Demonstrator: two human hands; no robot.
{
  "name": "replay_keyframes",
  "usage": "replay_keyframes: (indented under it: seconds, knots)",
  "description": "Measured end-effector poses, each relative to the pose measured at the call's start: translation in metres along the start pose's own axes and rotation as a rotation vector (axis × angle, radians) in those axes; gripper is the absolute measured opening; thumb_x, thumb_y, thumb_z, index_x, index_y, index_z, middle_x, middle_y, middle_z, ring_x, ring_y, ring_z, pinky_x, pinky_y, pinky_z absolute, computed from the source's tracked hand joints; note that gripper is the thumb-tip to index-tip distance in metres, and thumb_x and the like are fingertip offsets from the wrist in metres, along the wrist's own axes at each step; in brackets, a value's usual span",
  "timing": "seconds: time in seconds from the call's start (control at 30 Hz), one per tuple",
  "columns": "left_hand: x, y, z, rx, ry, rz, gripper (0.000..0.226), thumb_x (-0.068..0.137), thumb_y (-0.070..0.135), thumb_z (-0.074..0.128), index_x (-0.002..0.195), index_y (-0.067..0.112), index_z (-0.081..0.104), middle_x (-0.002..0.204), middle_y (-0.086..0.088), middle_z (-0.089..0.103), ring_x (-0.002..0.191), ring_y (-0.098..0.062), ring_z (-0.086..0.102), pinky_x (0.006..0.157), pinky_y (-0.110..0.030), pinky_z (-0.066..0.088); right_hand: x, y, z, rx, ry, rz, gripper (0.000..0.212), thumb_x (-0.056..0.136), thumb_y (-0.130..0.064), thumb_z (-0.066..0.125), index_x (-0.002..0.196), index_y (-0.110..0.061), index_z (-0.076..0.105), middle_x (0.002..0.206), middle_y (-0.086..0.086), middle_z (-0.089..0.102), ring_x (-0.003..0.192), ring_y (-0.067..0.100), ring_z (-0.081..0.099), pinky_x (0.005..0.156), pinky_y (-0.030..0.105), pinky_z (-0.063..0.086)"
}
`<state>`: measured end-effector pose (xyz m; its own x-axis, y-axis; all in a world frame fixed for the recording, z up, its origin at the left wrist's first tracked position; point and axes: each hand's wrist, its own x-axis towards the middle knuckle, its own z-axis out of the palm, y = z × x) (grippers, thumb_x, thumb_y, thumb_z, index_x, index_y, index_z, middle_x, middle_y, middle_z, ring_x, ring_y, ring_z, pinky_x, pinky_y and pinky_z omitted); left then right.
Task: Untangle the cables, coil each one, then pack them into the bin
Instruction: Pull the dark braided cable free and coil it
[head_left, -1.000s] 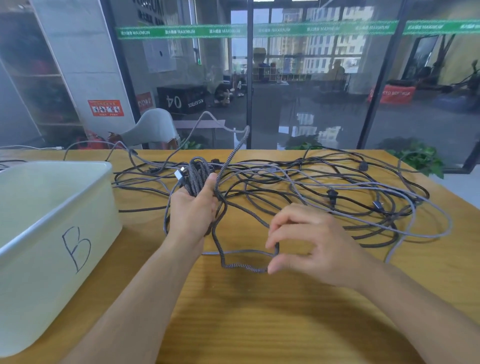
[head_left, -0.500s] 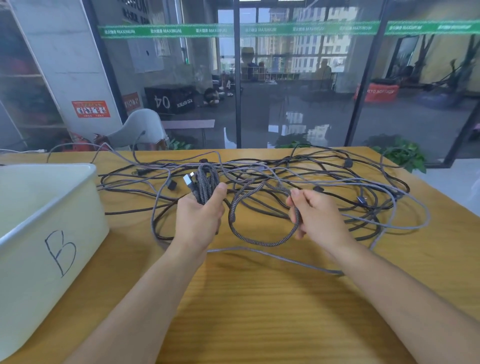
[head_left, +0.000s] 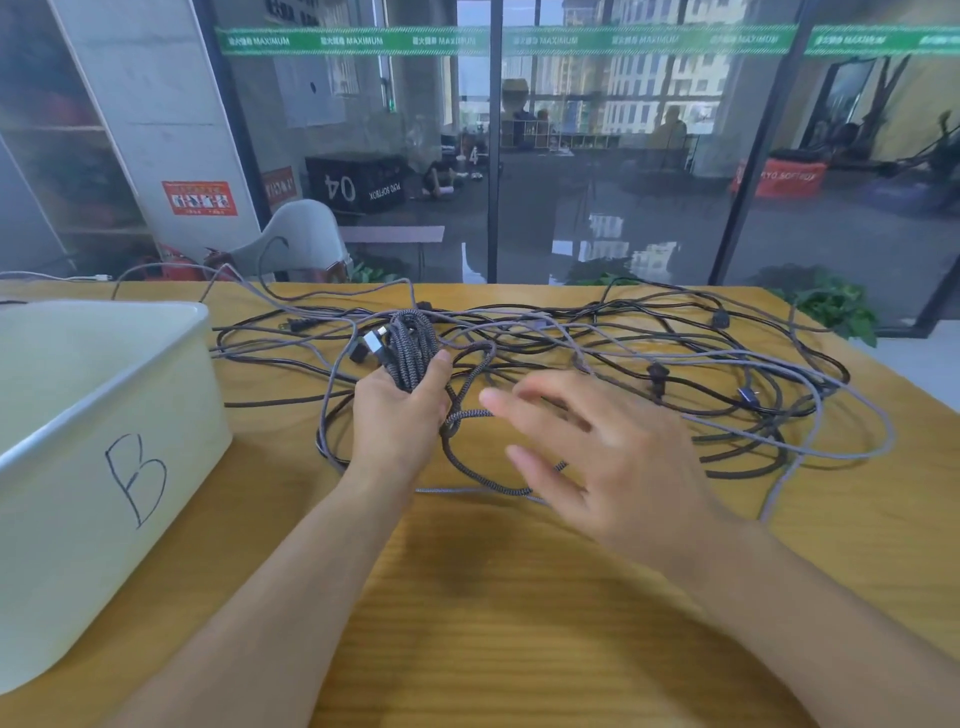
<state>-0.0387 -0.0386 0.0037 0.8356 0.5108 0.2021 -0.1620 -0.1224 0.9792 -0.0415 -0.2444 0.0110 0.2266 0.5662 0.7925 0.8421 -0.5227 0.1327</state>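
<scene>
My left hand (head_left: 400, 410) grips a partly wound coil of braided grey-black cable (head_left: 412, 349), its silver plug sticking out at the top left. The loose tail of that cable (head_left: 470, 457) loops down on the table below the coil. My right hand (head_left: 602, 457) hovers blurred over that tail with fingers spread, holding nothing. A tangle of black and grey cables (head_left: 675, 374) spreads across the far half of the wooden table (head_left: 519, 597). The white bin marked "B" (head_left: 104, 415) stands at the left, its inside looking empty.
The table's far edge runs along a glass wall. A grey chair (head_left: 301, 234) stands behind the table at the left. A thin cable trails off the table's left rear corner. The table's right edge slants down on the right.
My right hand has let go of the braided loop it was bringing to the coil and now hovers open lower down. The left hand keeps its grip on the coil.
</scene>
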Motion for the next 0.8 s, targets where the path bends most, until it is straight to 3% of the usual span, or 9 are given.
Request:
replay_keyframes:
  seconds: [0.07, 0.2, 0.4, 0.53, 0.67, 0.8]
  knots:
    - [-0.001, -0.001, 0.000, 0.006, -0.040, 0.018, 0.043, 0.101, 0.033, 0.065, 0.069, 0.012, 0.046, 0.052, 0.003, 0.044, 0.044, -0.014, 0.033, 0.046, -0.028, 0.030, 0.000, 0.000, 0.002, 0.024, 0.020, 0.002, 0.020, 0.104, -0.029, 0.066, 0.119, -0.021, 0.077, 0.107, -0.002, 0.069, 0.083, 0.014, 0.063, 0.054, 0.031, 0.052]
    - [-0.004, 0.001, 0.003, -0.008, -0.091, 0.036, 0.040, 0.102, 0.034, 0.064, 0.073, 0.012, 0.047, 0.056, -0.001, 0.041, 0.049, -0.016, 0.032, 0.045, -0.027, 0.028, -0.002, 0.017, 0.003, -0.065, 0.035, 0.070, 0.012, 0.101, -0.021, 0.068, 0.104, -0.019, 0.079, 0.095, -0.003, 0.067, 0.073, 0.013, 0.059, 0.053, 0.019, 0.038]
    - [-0.004, 0.006, 0.000, -0.106, -0.140, 0.000, 0.037, 0.104, 0.028, 0.062, 0.075, 0.014, 0.045, 0.056, 0.000, 0.035, 0.048, -0.016, 0.026, 0.046, -0.028, 0.023, -0.009, 0.033, 0.015, -0.023, -0.163, 0.199, 0.029, 0.111, -0.030, 0.042, 0.105, -0.018, 0.068, 0.100, -0.009, 0.060, 0.074, 0.014, 0.059, 0.048, 0.019, 0.029]
    - [-0.006, 0.009, 0.001, -0.137, -0.165, 0.005, 0.031, 0.105, 0.027, 0.060, 0.081, 0.012, 0.047, 0.056, 0.001, 0.034, 0.048, -0.016, 0.026, 0.048, -0.031, 0.022, -0.010, 0.042, 0.020, -0.052, -0.228, 0.326, 0.037, 0.109, -0.037, 0.032, 0.105, -0.020, 0.065, 0.098, -0.009, 0.059, 0.070, 0.009, 0.046, 0.052, 0.015, 0.018]
    - [-0.007, 0.009, 0.002, -0.157, -0.204, -0.021, 0.029, 0.105, 0.029, 0.060, 0.083, 0.013, 0.049, 0.056, 0.000, 0.033, 0.048, -0.017, 0.025, 0.051, -0.032, 0.024, -0.011, 0.039, 0.024, -0.066, -0.249, 0.408, 0.029, 0.107, -0.035, 0.038, 0.106, -0.022, 0.064, 0.098, -0.010, 0.058, 0.072, 0.012, 0.053, 0.051, 0.018, 0.026]
    - [-0.010, 0.008, 0.003, -0.179, -0.225, -0.075, 0.038, 0.104, 0.029, 0.061, 0.071, 0.017, 0.046, 0.059, 0.000, 0.033, 0.048, -0.015, 0.025, 0.053, -0.032, 0.027, -0.012, 0.033, 0.021, 0.068, -0.136, 0.391, 0.009, 0.103, -0.028, 0.055, 0.100, -0.021, 0.061, 0.098, -0.011, 0.056, 0.075, 0.013, 0.062, 0.053, 0.030, 0.049]
